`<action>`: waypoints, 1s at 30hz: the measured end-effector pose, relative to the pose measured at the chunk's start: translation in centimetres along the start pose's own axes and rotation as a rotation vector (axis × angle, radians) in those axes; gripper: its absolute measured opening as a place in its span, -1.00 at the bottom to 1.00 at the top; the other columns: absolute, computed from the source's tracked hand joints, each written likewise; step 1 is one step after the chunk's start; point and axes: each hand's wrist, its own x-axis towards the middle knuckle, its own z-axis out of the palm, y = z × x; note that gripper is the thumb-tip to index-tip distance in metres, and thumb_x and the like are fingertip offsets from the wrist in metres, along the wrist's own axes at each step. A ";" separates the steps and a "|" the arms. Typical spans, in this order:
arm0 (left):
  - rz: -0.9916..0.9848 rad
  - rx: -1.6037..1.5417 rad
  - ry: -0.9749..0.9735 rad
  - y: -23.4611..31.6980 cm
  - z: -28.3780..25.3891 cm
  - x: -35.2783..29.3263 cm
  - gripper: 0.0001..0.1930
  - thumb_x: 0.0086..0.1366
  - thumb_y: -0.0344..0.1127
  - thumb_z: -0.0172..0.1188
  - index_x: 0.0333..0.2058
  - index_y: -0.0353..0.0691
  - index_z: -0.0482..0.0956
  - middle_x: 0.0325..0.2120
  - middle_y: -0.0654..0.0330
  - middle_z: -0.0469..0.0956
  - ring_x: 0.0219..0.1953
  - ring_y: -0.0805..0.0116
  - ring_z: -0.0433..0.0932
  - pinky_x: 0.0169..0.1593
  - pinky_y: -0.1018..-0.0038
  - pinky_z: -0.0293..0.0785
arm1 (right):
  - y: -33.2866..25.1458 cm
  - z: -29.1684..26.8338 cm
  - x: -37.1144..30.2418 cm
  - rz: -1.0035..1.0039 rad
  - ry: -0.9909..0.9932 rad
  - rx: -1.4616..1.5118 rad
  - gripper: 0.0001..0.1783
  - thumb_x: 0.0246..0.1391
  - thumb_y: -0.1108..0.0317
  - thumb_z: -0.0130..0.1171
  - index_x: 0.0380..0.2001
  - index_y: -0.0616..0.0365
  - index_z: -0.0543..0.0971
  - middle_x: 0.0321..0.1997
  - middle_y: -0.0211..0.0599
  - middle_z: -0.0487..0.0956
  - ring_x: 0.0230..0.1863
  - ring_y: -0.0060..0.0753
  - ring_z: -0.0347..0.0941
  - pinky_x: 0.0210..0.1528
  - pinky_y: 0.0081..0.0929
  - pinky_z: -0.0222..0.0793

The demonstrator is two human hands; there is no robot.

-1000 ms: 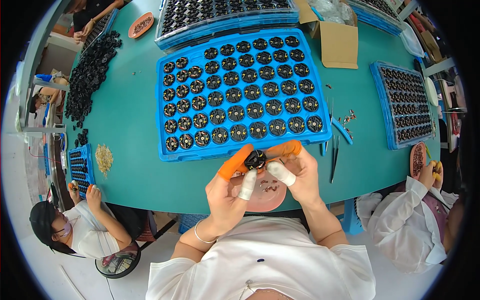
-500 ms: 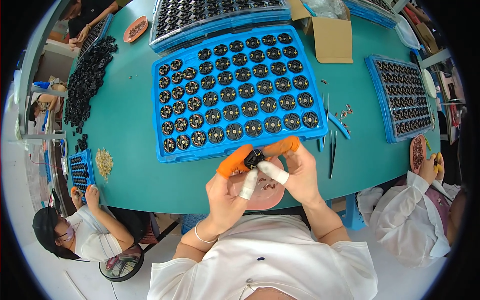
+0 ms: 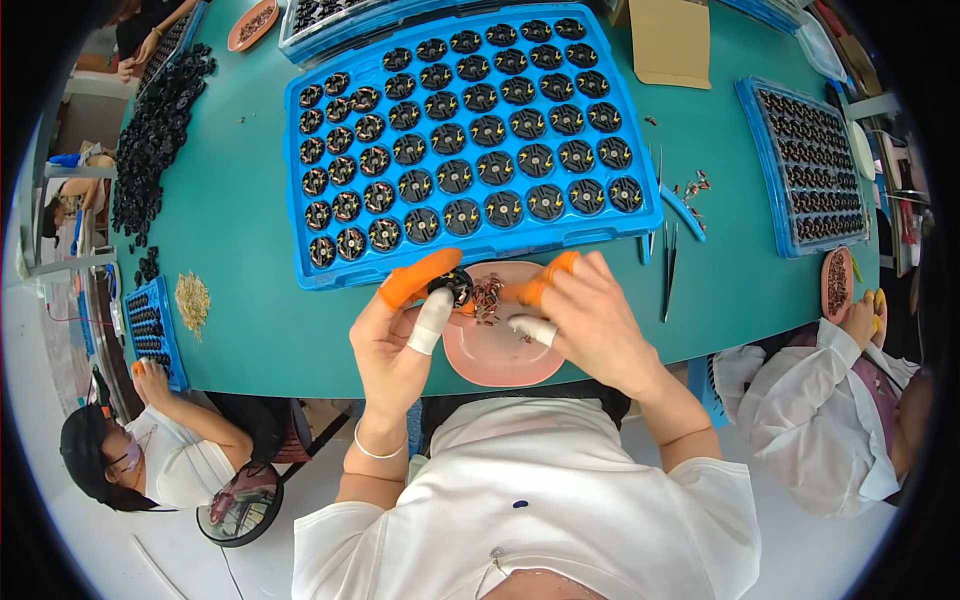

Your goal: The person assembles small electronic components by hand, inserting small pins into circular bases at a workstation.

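My left hand is closed on a round black part, pinched between an orange-covered finger and a thumb in a white finger cot. The part resembles those in the blue tray. Over the right side of a pink dish, my right hand has its orange-covered index finger and white-covered thumb apart. Nothing shows between them. Small reddish-brown components lie heaped in the dish beside the held part. Beyond my hands, the tray carries rows of round black parts with coloured wires.
Tweezers and a blue-handled tool lie right of the tray, near loose components. A second filled tray stands farther right. Black parts are piled at left. Co-workers sit on both sides, one person at left.
My hands have separated: the left moved left with the black part, and the right let go of it and moved over the dish. The whole view shifted slightly.
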 end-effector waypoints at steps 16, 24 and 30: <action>-0.269 -0.208 -0.068 -1.3 0.3 -0.6 -0.82 0.24 -0.41 0.24 -0.22 -0.37 0.56 -0.49 0.25 0.53 -0.49 0.59 0.44 -0.42 0.64 0.37 | -0.3 -0.2 -0.3 0.219 0.009 0.509 -0.83 -0.05 0.49 0.26 -0.31 0.20 0.58 -0.24 -0.27 0.54 -0.22 -0.40 0.38 -0.16 -0.44 0.21; -0.333 -0.321 -0.139 0.4 2.1 -0.3 -0.80 0.20 -0.44 0.27 -0.20 -0.35 0.56 -0.45 0.26 0.55 -0.49 0.60 0.45 -0.44 0.65 0.40 | -0.7 0.5 0.0 0.263 0.192 1.027 -0.79 -0.03 0.56 0.23 -0.25 0.27 0.59 -0.15 -0.26 0.49 -0.12 -0.41 0.39 -0.06 -0.46 0.30; -0.236 -0.304 -0.085 0.1 2.3 -0.4 -0.81 0.20 -0.47 0.26 -0.21 -0.38 0.57 -0.43 0.24 0.57 -0.48 0.60 0.47 -0.46 0.67 0.40 | -1.8 0.5 0.4 0.305 0.201 1.029 -0.76 -0.08 0.53 0.30 -0.25 0.24 0.60 -0.14 -0.28 0.50 -0.14 -0.41 0.42 -0.10 -0.47 0.35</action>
